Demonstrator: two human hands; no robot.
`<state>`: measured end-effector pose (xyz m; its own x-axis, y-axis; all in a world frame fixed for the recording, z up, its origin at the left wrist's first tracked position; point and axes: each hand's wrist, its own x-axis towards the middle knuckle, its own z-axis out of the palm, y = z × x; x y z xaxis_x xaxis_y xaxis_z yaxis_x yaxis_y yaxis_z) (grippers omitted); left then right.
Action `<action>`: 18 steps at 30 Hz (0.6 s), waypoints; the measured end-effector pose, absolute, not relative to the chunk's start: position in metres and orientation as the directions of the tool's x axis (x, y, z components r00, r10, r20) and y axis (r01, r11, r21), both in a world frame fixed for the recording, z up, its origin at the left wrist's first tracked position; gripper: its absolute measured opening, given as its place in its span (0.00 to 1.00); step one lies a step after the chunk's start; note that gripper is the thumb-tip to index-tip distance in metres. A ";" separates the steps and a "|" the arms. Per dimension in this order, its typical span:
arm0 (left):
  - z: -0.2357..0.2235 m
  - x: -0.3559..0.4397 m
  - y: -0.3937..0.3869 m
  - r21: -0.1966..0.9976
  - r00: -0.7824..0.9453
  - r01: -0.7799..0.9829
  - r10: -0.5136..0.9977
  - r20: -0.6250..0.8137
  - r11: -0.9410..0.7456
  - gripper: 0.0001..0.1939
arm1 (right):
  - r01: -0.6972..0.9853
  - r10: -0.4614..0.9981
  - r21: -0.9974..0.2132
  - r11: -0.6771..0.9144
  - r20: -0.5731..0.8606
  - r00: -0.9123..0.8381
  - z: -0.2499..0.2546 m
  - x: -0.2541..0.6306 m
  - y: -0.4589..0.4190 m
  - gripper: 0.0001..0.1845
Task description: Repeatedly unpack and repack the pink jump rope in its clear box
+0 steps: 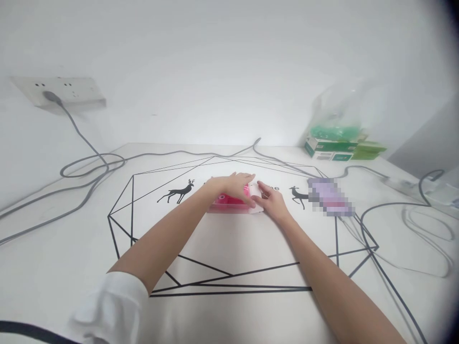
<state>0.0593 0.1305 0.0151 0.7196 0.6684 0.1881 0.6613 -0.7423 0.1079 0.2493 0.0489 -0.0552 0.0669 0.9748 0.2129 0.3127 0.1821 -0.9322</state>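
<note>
Pink shows inside the small box [229, 208] lying mid-desk [229, 315], the left hand [236, 185] spread over its top, the right hand [270, 200] gripping its right end. Bare desk opens toward the person; the phone [332, 197] sits well right, cables [182, 153] edging the back.

The bag [340, 110] at upper right looks like thin, clear plastic. The wall [201, 71] behind looks smooth and matt.
</note>
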 end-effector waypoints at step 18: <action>0.035 0.062 0.117 0.254 0.824 0.565 0.551 -0.128 -0.785 0.40 | 0.310 0.975 -0.950 0.026 0.093 0.203 -0.043 0.244 0.047 0.41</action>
<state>0.0623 0.1171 0.0350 0.8245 0.5512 -0.1281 0.5645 -0.7855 0.2536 0.2441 0.0467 -0.0431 0.2029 0.9748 0.0928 0.3099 0.0260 -0.9504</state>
